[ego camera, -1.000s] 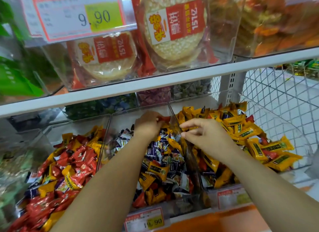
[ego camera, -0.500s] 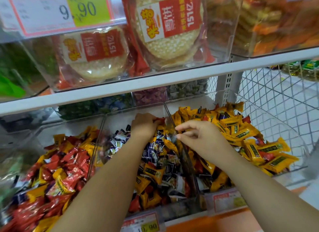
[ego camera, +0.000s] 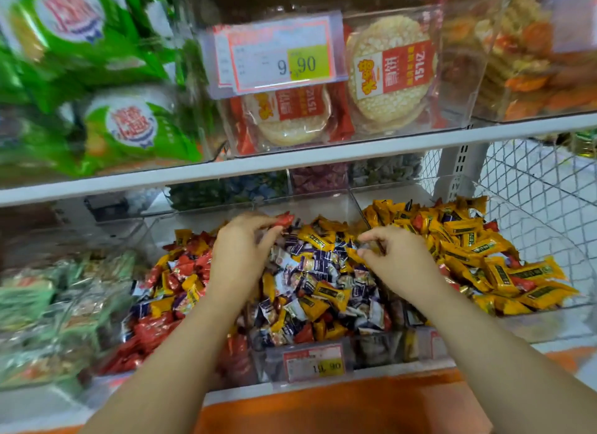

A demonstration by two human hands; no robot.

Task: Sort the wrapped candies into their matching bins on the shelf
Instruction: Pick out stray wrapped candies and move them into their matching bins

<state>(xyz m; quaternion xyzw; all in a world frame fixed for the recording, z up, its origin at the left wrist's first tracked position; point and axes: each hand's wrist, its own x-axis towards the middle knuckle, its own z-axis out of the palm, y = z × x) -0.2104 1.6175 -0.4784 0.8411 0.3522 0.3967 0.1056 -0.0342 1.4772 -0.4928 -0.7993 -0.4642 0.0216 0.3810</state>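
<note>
The white shelf board [ego camera: 290,167] hangs low over the middle bin [ego camera: 323,205] of heaped candies. At the bin's back, the left hand [ego camera: 239,259] pinches a red candy [ego camera: 284,221] between thumb and forefinger. The right hand [ego camera: 399,262] has its fingers curled together beside the clear divider [ego camera: 358,211]; I cannot tell whether they hold anything.

One view only, head-worn and wide-angle, so we have no second view to overlap. We look forward and down, close in on the candy bins [ego camera: 323,207] at frame centre. Forearms enter from 5 and 7 o'clock, with the left hand [ego camera: 239,256] and right hand [ego camera: 397,259] mid-frame. The upper shelf board [ego camera: 323,160] runs from 9 to 3 o'clock. Wire mesh [ego camera: 533,181] sits at 3 o'clock. The left edge is blurred.
</note>
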